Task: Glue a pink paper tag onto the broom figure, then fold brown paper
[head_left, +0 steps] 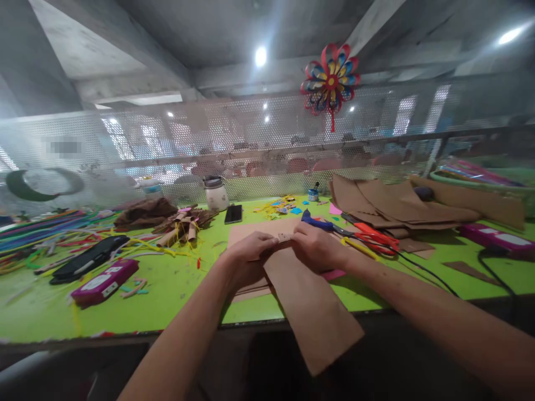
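Left forearm [184, 328] and right forearm [418, 301] reach over green table [167, 301]; between them brown paper strip [313, 306], near part jutting past table edge; left hand [251, 245] and right hand [315, 245] both pinch its far end, partly hidden; folding or rolling seems just begun there, most length looks unworked; rolled brown pieces [191, 231], perhaps finished, lie beyond left hand; brown sheets [388, 203] at right look unused

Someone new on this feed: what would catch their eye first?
Likely the red, blue and yellow flower ornament high against the mesh screen. Next, the brown paper strip pinched by the left hand and right hand, its near end jutting past the edge of the green table. Then, perhaps, the orange-red handles to their right.
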Available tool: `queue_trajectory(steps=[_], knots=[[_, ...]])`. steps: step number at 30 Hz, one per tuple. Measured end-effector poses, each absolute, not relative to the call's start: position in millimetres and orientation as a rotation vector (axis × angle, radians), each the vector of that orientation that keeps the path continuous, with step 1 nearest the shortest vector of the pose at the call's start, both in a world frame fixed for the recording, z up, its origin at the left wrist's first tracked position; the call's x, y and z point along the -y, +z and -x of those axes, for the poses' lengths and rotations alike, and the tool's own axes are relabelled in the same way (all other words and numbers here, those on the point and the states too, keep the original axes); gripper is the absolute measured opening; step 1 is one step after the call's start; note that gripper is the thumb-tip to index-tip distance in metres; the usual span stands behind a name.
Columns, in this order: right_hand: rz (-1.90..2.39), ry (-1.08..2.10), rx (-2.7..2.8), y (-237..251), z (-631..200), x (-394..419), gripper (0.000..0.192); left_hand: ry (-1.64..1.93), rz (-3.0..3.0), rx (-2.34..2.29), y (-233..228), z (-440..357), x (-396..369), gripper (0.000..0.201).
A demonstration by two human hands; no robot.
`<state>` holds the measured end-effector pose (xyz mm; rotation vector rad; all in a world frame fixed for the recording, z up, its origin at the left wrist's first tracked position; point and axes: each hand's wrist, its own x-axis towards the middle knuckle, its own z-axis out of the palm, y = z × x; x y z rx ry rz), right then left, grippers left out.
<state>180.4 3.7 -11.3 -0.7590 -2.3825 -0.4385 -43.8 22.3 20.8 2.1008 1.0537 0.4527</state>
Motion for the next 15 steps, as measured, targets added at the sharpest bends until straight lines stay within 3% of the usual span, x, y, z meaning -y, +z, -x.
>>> queue_trajectory(steps=[4, 8, 10, 12, 15], knots=[[0.752, -0.187, 2.299, -13.7, -183.0, -2.1, 0.015, 0.465, -2.148, -1.015, 23.4, 37.4, -14.1, 0.038], [0.82, 0.388, 2.199, -5.4, -188.6, 2.0, 0.035, 0.496, -2.214, -0.938, 28.9, 31.8, -4.6, 0.033], [0.867, 0.641, 2.154, -1.6, -189.9, 3.1, 0.035, 0.516, -2.238, -0.914, 29.4, 30.1, -3.3, 0.031], [0.928, 0.736, 2.136, -0.9, -189.7, 3.0, 0.026, 0.53, -2.267, -0.882, 28.5, 28.7, -4.0, 0.029], [1.026, 0.812, 2.063, -5.4, -188.5, 0.9, 0.032, 0.545, -2.317, -0.842, 26.3, 26.3, -6.0, 0.027]])
